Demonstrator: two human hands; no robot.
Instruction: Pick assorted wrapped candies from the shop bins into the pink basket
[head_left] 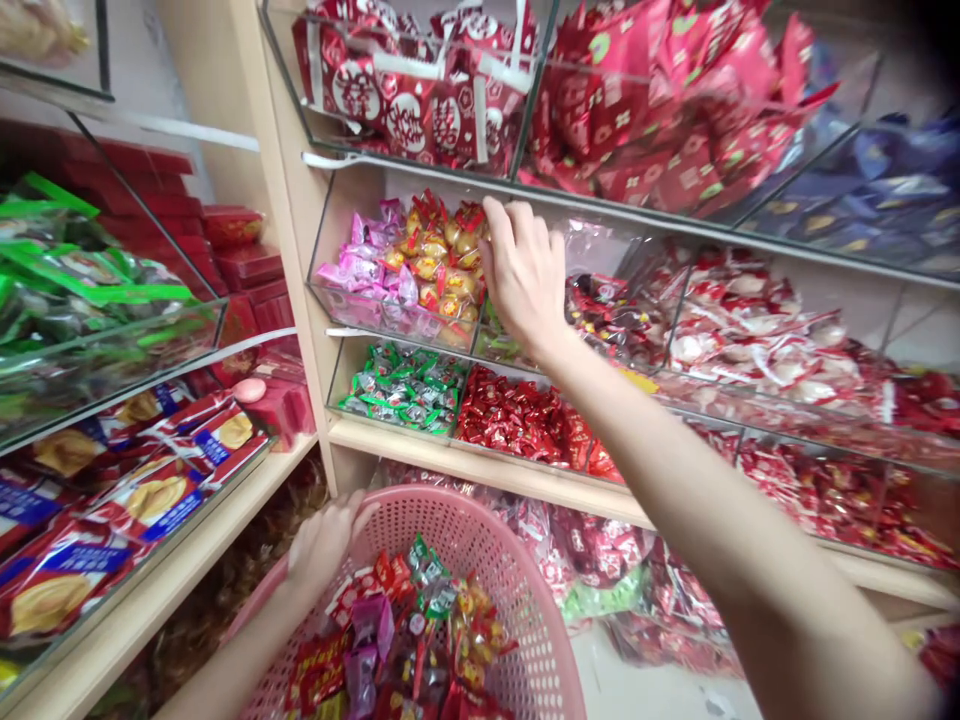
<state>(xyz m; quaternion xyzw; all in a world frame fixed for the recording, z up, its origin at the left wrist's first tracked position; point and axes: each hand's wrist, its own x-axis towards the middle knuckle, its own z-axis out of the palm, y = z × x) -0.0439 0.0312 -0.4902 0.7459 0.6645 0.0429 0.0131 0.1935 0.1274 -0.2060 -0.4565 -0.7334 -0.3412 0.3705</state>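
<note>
Wooden shelves (487, 470), clear candy bins (390, 322)

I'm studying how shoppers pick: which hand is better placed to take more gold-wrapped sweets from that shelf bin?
Right, most likely. The right hand is up at the clear bin, beside the gold-wrapped sweets. The left hand is low down, holding the rim of the pink plastic basket.

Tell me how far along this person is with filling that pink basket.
Done: the pink plastic basket already holds a mixed pile of wrapped sweets, in red, green and gold, though it looks far from full. In hand: the right hand is at the bin of gold-wrapped sweets, while the left hand grips the basket's rim. Left: the shelf bins, like the bin of green-wrapped sweets, look well stocked.
</note>
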